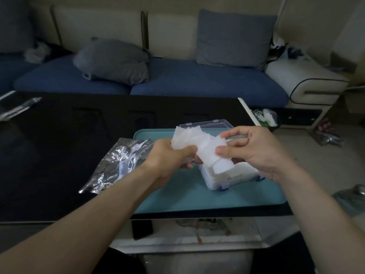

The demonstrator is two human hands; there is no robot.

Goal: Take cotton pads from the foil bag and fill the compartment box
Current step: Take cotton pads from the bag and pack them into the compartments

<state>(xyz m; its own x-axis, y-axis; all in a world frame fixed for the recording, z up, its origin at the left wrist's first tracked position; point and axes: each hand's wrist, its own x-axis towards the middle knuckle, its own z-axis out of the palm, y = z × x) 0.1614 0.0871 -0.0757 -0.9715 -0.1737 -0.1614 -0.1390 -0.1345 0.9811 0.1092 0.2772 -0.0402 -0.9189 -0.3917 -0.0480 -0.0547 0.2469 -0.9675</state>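
A loose stack of white square cotton pads (197, 141) is held in the air above the clear compartment box (233, 177). My left hand (169, 155) grips the stack's left end from below. My right hand (250, 149) pinches its right end between thumb and fingers. The box sits on a teal tray (177, 196) with its lid (209, 124) swung open behind; white pads show inside it, partly hidden by my hands. The crumpled silver foil bag (116, 165) lies on the black table just left of the tray.
The black glossy table (59, 155) extends to the left, with another silver wrapper (17, 107) at its far left corner. A blue sofa with grey cushions (114, 60) stands behind. Bags and clutter lie on the floor to the right (325, 135).
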